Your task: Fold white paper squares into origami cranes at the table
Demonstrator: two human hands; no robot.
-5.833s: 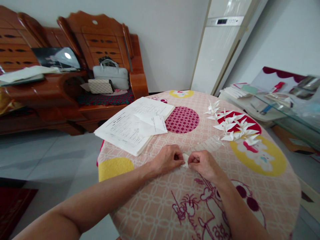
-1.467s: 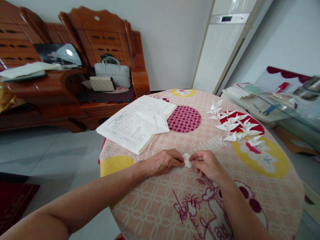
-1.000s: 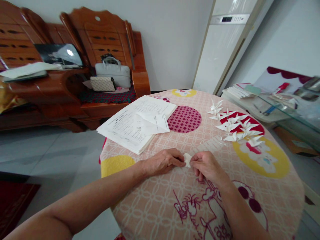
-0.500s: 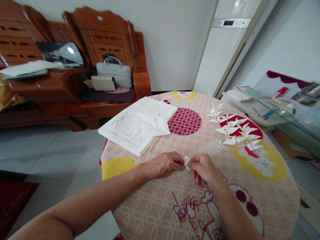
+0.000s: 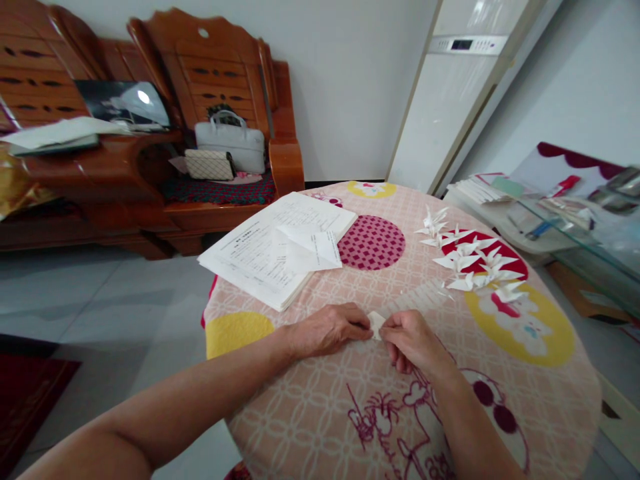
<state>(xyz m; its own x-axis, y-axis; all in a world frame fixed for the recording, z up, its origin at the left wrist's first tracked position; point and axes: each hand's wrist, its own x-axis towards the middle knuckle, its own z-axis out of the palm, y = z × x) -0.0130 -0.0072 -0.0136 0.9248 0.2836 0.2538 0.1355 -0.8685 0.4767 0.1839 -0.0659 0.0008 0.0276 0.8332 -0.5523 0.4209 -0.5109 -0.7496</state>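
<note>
Between my two hands, low over the patterned tablecloth [image 5: 310,390], is a small folded piece of white paper [image 5: 377,324]. My left hand [image 5: 336,329] pinches its left edge, the forearm resting along the table. At the opposite edge, the thumb and fingers of my right hand [image 5: 407,339] are closed on the paper. Its finer folds are too small to make out. Several white folded paper cranes [image 5: 470,259] sit in a group beyond my right hand. Just past the hands lies a clear plastic strip [image 5: 417,298].
A stack of printed sheets [image 5: 250,257] with a loose folded sheet [image 5: 313,250] on top lies left of centre. A glass-topped stand [image 5: 565,233] with clutter borders the table's right side. Behind are a wooden bench [image 5: 215,60] with bags and a tall air conditioner [image 5: 440,100].
The view has shifted slightly. Both hands keep their pinch on the small paper, and slightly more of it shows between the fingers.
</note>
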